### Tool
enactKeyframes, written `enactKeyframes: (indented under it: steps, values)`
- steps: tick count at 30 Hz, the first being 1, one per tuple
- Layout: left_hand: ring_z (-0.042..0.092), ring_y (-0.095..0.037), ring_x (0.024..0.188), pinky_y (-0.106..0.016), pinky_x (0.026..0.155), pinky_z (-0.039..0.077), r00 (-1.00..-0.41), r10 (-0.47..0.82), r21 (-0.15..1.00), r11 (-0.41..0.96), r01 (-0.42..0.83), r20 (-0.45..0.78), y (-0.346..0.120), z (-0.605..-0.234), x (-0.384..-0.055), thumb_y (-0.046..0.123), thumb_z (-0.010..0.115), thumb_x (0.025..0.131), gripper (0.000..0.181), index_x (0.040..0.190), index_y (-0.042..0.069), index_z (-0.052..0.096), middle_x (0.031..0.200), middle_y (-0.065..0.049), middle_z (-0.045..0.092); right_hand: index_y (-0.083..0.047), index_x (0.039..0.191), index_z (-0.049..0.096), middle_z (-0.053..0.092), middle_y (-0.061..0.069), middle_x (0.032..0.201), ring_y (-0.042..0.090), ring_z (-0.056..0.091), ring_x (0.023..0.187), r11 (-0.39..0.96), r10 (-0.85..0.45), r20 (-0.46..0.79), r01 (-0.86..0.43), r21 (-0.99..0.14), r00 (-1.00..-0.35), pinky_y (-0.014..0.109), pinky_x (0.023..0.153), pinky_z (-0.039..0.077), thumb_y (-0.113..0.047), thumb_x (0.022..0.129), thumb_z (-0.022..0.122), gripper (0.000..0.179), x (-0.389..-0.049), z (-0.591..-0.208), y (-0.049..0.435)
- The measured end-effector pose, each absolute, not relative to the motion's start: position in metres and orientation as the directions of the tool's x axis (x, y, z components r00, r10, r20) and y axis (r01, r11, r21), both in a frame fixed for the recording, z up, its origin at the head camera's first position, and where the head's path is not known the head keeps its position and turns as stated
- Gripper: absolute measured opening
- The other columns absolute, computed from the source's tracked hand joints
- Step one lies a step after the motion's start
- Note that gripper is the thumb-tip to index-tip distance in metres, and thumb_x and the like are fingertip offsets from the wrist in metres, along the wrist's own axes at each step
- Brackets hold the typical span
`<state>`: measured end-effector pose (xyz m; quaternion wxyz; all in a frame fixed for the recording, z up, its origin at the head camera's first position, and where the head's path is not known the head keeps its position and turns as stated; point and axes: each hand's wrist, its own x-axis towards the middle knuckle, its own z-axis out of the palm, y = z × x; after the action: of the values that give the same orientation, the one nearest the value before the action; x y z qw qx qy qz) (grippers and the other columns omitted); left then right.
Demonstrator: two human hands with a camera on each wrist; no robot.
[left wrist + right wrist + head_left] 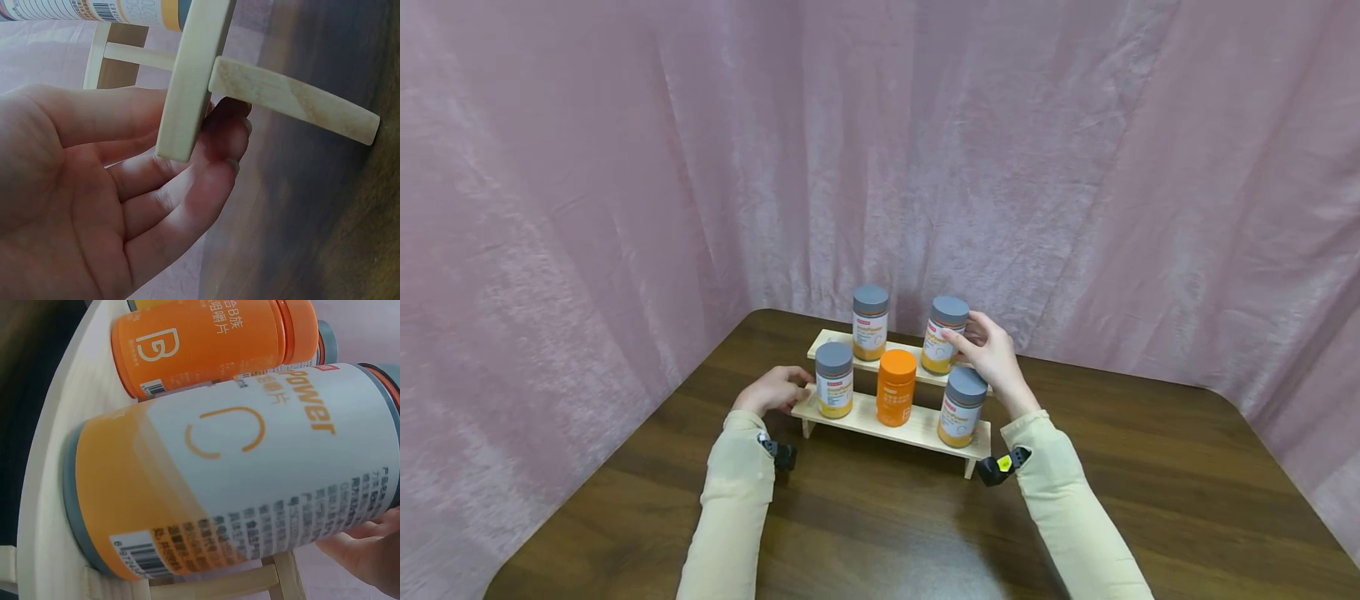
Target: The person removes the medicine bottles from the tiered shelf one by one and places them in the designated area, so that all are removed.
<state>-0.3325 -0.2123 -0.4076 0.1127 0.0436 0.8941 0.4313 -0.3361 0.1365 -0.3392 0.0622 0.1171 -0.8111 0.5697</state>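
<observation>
A two-step wooden display rack point(868, 423) carries several supplement bottles. My left hand point(772, 389) grips the left end of its lower step; in the left wrist view the thumb and curled fingers point(206, 187) lie around the board end point(187, 87). My right hand point(996, 358) holds a grey-capped bottle point(938, 343) at the right of the upper step, thumb across its label. In the right wrist view that hand is mostly hidden behind the front right grey-capped bottle point(250, 469), which stands on the lower step. An orange bottle point(200, 347) is beside it.
Another grey-capped bottle point(834, 383) stands at the lower step's left, and one more point(870, 325) at the upper left. The rack stands on a dark wooden table point(865, 525). Pink curtains point(880, 167) hang behind. Each wrist wears a small black camera point(996, 469).
</observation>
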Motion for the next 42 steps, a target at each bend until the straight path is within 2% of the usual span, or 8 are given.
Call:
enactKeyframes:
  steps: [4,10,16,19,26,34,42]
  values:
    - [0.054,-0.017,0.072,-0.027,0.059,0.05,-0.969,0.184,0.779,0.627,-0.011,-0.162,-0.211,-0.408,-0.333,0.008,0.056,0.092,0.035,0.124,-0.004,0.056,0.114,-0.022,0.057,-0.009,0.143,0.042,0.055,0.021,0.134,0.035,0.056,0.122,0.324,-0.083,0.247,-0.261,-0.909,-0.965,0.043,0.089,0.056,-0.037,0.09,0.068,0.066,-0.334,-0.34,0.141]
    - [0.051,-0.016,0.066,-0.027,0.057,0.05,-0.969,0.188,0.776,0.631,-0.006,-0.16,-0.212,-0.41,-0.334,0.009,0.056,0.093,0.032,0.123,-0.002,0.056,0.098,-0.015,0.055,-0.008,0.141,0.045,0.058,0.02,0.132,0.035,0.058,0.121,0.393,-0.025,0.308,-0.293,-0.872,-0.951,0.047,0.096,0.051,-0.04,0.088,0.07,0.067,-0.329,-0.337,0.146]
    - [0.05,-0.016,0.065,-0.027,0.056,0.048,-0.97,0.183,0.772,0.636,-0.005,-0.157,-0.211,-0.41,-0.333,0.009,0.055,0.094,0.031,0.123,-0.002,0.056,0.093,-0.013,0.054,-0.008,0.143,0.044,0.058,0.02,0.133,0.036,0.058,0.121,0.432,-0.008,0.321,-0.293,-0.853,-0.947,0.049,0.101,0.047,-0.041,0.087,0.071,0.07,-0.325,-0.336,0.152]
    - [0.048,-0.016,0.064,-0.025,0.055,0.044,-0.972,0.178,0.763,0.646,0.001,-0.15,-0.211,-0.41,-0.332,0.01,0.055,0.094,0.03,0.122,-0.001,0.056,0.096,-0.015,0.054,-0.007,0.144,0.042,0.056,0.021,0.135,0.038,0.057,0.122,0.44,-0.004,0.324,-0.293,-0.849,-0.946,0.049,0.102,0.047,-0.042,0.088,0.069,0.072,-0.324,-0.337,0.154]
    - [0.046,-0.016,0.063,-0.024,0.055,0.038,-0.975,0.16,0.754,0.656,-0.012,-0.155,-0.209,-0.413,-0.332,0.011,0.055,0.094,0.031,0.123,0.001,0.056,0.121,-0.021,0.054,-0.005,0.146,0.039,0.054,0.023,0.136,0.038,0.057,0.123,0.442,-0.001,0.326,-0.293,-0.848,-0.945,0.049,0.101,0.048,-0.042,0.089,0.068,0.074,-0.32,-0.335,0.159]
    - [0.043,-0.015,0.059,-0.024,0.053,0.037,-0.974,0.157,0.763,0.646,-0.022,-0.161,-0.208,-0.413,-0.332,0.01,0.054,0.093,0.03,0.122,0.001,0.056,0.119,-0.022,0.054,-0.006,0.146,0.038,0.055,0.022,0.137,0.037,0.057,0.123,0.434,0.005,0.323,-0.289,-0.853,-0.946,0.048,0.1,0.048,-0.04,0.091,0.065,0.069,-0.319,-0.334,0.164]
    - [0.045,-0.017,0.065,-0.025,0.055,0.038,-0.974,0.161,0.761,0.648,-0.017,-0.159,-0.21,-0.41,-0.333,0.011,0.055,0.093,0.03,0.122,0.002,0.056,0.121,-0.022,0.053,-0.011,0.146,0.038,0.055,0.018,0.138,0.033,0.057,0.12,0.384,-0.002,0.324,-0.3,-0.873,-0.946,0.045,0.099,0.048,-0.042,0.092,0.064,0.067,-0.316,-0.334,0.169]
